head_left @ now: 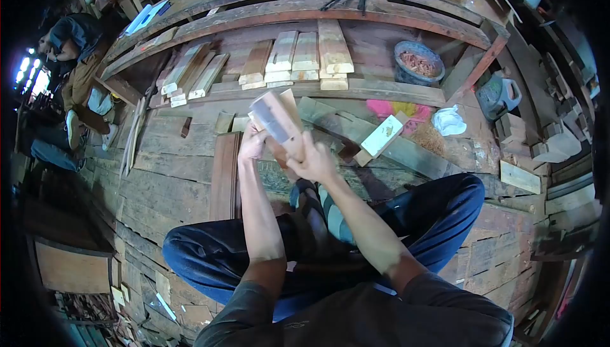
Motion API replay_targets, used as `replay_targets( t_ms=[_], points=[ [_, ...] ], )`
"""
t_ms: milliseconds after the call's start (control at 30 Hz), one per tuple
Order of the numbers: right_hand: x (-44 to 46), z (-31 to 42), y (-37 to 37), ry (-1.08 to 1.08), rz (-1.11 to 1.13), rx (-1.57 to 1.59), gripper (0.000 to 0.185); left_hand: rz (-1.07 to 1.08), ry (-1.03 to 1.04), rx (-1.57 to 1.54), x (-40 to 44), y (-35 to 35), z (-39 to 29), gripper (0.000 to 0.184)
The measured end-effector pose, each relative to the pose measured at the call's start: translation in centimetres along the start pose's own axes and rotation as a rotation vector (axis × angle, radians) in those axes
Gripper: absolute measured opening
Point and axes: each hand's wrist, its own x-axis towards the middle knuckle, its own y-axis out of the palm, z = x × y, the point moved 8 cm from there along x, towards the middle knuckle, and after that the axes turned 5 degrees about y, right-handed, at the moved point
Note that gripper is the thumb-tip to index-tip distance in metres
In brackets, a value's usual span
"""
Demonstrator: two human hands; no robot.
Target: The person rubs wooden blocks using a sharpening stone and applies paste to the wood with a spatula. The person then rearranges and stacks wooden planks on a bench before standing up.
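Observation:
Both of my hands hold a wooden block (291, 113) with a grey, metal-looking plate (271, 120) on its upper face, raised in front of me. My left hand (253, 143) grips its left side, with the fingers partly hidden behind it. On the lower right, my right hand (312, 159) is wrapped round the block's near end, slightly blurred. Beneath my hands the floor boards and a long brown plank (225, 175) show, the plank lying to the left of my left forearm.
Cut boards (281, 53) lie in stacks under a long bench (267, 15). A bucket of shavings (417, 62), pink cloth (406, 110), white cloth (448, 121) and a pale block (382, 136) are to the right. Another person (79, 74) is at the far left.

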Motion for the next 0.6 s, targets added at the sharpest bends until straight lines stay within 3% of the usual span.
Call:
replay_targets(
  t_ms=[33,67,167,300,433,500,600],
  points=[
    [0.7,-0.1,-0.6,-0.02,-0.044,0.053,0.063,-0.019,0.04,-0.001,-0.2,-0.5,-0.5,0.034],
    [0.9,-1.6,-0.6,0.136,-0.012,0.063,0.063,0.077,-0.014,0.036,-0.1,-0.4,-0.3,0.035],
    [0.9,-1.4,-1.0,0.104,-0.105,0.165,0.062,0.005,-0.004,0.076,-0.1,0.5,-0.8,0.035],
    [-0.3,0.8,0.4,-0.116,0.027,-0.056,0.066,-0.132,-0.104,-0.077,-0.7,0.0,-0.1,0.036],
    [1.6,-1.9,-0.9,0.177,0.071,0.05,0.064,-0.013,-0.036,0.029,-0.4,-0.6,-0.3,0.037],
    [1.6,-2.2,-0.7,0.104,-0.094,-0.012,0.064,-0.011,-0.033,0.059,-0.2,-0.5,-0.3,0.04],
    [0.7,-1.1,0.1,0.063,0.082,0.089,0.065,-0.048,-0.015,-0.024,-0.1,0.3,-0.9,0.041]
  ],
)
